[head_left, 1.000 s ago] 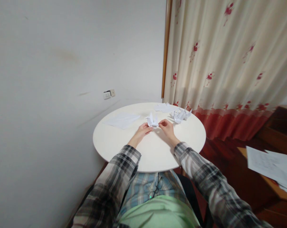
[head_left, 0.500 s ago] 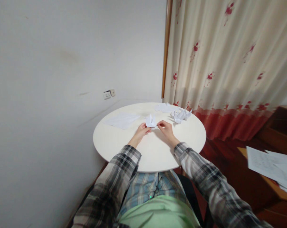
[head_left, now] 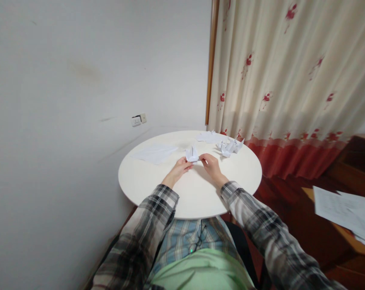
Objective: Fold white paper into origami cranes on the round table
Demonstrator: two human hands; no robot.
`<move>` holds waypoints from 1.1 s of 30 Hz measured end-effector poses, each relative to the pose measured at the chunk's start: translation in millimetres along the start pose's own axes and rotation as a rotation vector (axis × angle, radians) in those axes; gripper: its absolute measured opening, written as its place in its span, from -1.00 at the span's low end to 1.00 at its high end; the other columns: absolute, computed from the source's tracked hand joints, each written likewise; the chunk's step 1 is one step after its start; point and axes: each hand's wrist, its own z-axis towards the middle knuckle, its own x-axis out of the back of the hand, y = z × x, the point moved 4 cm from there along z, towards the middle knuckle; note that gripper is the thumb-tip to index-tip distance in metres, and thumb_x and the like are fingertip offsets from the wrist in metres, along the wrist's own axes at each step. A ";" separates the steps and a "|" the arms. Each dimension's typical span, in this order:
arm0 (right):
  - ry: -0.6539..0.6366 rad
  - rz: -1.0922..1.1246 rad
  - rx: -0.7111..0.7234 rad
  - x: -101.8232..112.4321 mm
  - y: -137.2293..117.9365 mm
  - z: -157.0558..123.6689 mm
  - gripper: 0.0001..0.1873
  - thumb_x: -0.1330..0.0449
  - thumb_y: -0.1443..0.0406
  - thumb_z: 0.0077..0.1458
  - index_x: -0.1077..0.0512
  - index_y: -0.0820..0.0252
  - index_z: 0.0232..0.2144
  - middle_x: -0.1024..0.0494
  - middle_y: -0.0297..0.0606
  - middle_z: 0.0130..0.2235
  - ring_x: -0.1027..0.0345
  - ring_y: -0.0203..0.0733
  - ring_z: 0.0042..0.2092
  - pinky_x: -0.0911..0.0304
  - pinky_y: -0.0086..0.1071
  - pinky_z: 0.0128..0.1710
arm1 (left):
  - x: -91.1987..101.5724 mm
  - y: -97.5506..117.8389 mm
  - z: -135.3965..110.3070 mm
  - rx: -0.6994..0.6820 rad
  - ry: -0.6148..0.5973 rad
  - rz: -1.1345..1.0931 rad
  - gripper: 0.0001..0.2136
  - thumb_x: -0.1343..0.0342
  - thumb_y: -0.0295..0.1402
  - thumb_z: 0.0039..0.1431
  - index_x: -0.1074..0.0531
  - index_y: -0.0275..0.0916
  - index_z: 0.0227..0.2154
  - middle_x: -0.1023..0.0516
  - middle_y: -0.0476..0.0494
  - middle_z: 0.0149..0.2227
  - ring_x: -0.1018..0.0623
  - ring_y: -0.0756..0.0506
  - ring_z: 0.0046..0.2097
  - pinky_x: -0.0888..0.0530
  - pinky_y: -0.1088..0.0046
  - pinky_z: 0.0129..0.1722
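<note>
Folded paper (head_left: 192,154) on table (head_left: 158,189), flat sheet (head_left: 154,153) to its left.

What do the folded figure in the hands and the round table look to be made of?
The figure: thin white matte paper, judging by its sharp creases and upright points; the left hand and right hand pinch it. The table: smooth off-white top with a faint sheen, possibly laminate or painted wood; the look leaves that open.

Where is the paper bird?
In the head view, the paper bird is at the table centre, held between the left hand and right hand, right of a flat sheet.
</note>
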 end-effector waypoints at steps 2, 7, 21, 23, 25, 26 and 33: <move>-0.007 0.008 -0.008 0.2 1.9 -0.5 -0.80 0.02 0.45 0.01 -0.38 0.19 -0.48 -0.47 -0.23 -0.43 -0.33 -0.22 -0.33 -0.23 -0.37 -0.29 | -0.2 -0.1 -0.2 0.000 -0.015 0.009 -0.67 -0.23 -0.42 -0.18 -0.29 -0.27 -0.29 -0.42 -0.05 -0.32 -0.43 0.08 -0.34 -0.34 0.58 -0.29; -0.046 0.069 -0.072 -1.2 5.9 -2.3 -0.80 0.00 0.41 0.02 -0.41 0.14 -0.46 -0.49 -0.23 -0.38 -0.34 -0.19 -0.28 -0.23 -0.33 -0.22 | -3.7 5.1 -4.0 -0.011 -0.002 -0.040 -0.71 -0.23 -0.35 -0.13 -0.31 -0.28 -0.33 -0.45 -0.12 -0.27 -0.45 0.04 -0.28 -0.36 0.53 -0.21; 0.092 0.186 -0.198 9.7 1.0 -0.7 -0.79 0.01 0.35 0.00 -0.40 0.19 -0.35 -0.49 -0.22 -0.34 -0.35 -0.21 -0.31 -0.25 -0.33 -0.25 | -1.9 6.4 -6.0 -0.007 0.034 -0.017 -0.66 -0.27 -0.36 -0.18 -0.31 -0.29 -0.31 -0.46 -0.08 -0.31 -0.46 0.06 -0.35 -0.36 0.48 -0.20; 0.148 0.203 -0.261 14.4 2.0 0.0 -0.79 0.02 0.35 -0.01 -0.40 0.20 -0.35 -0.49 -0.23 -0.35 -0.35 -0.22 -0.31 -0.25 -0.34 -0.27 | -3.3 6.8 -7.4 0.006 0.017 -0.017 -0.67 -0.27 -0.37 -0.18 -0.31 -0.29 -0.32 -0.47 -0.08 -0.31 -0.46 0.06 -0.35 -0.37 0.48 -0.20; 0.192 0.234 -0.331 18.1 4.1 0.7 -0.78 0.03 0.34 -0.01 -0.39 0.20 -0.35 -0.49 -0.23 -0.34 -0.36 -0.23 -0.30 -0.25 -0.35 -0.28 | -6.0 7.0 -9.2 0.028 -0.030 -0.011 -0.67 -0.27 -0.38 -0.18 -0.32 -0.29 -0.32 -0.47 -0.10 -0.27 -0.47 0.04 -0.32 -0.37 0.48 -0.19; 0.202 0.256 -0.363 19.0 5.7 1.1 -0.78 0.03 0.33 -0.01 -0.39 0.21 -0.34 -0.49 -0.22 -0.32 -0.36 -0.23 -0.30 -0.25 -0.36 -0.29 | -7.8 6.9 -10.2 0.042 -0.061 -0.002 -0.66 -0.28 -0.38 -0.19 -0.33 -0.28 -0.30 -0.48 -0.12 -0.25 -0.47 0.03 -0.31 -0.37 0.48 -0.19; 0.155 0.655 -0.553 7.3 33.6 0.5 -0.77 0.04 0.28 -0.04 -0.41 0.19 -0.47 -0.48 -0.17 -0.14 -0.33 -0.17 -0.10 -0.27 -0.31 -0.22 | -15.8 8.4 -17.7 0.117 -0.177 0.051 -0.61 -0.29 -0.37 -0.21 -0.36 -0.26 -0.25 -0.48 -0.17 -0.20 -0.50 -0.02 -0.29 -0.37 0.47 -0.23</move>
